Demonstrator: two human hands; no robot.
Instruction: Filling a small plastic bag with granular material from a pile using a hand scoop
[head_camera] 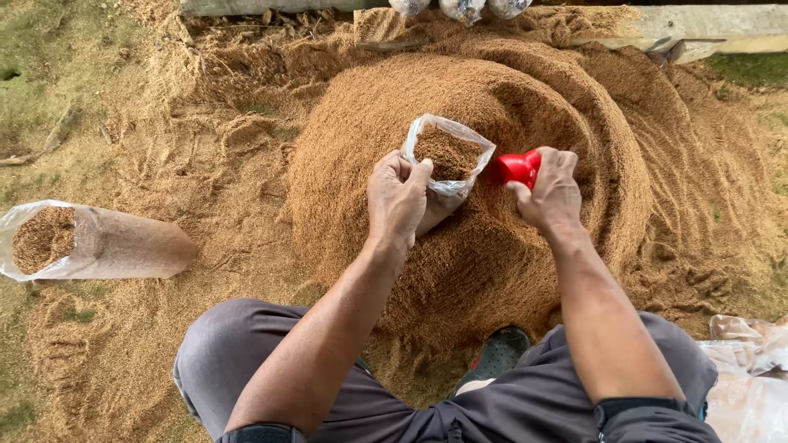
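A big mound of brown sawdust (492, 246) lies in front of me on the ground. My left hand (398, 199) grips the rim of a small clear plastic bag (447, 152), which stands open on the mound and is partly filled with sawdust. Right beside the bag's mouth, my right hand (552, 190) holds a red scoop (517, 167). The scoop's bowl points toward the bag.
A filled clear plastic bag (90, 242) lies on its side at the left. More empty plastic bags (751, 377) sit at the lower right. Several filled bags (460, 8) stand at the top edge by a concrete ledge (706, 29). My knees and a dark shoe (498, 354) are below.
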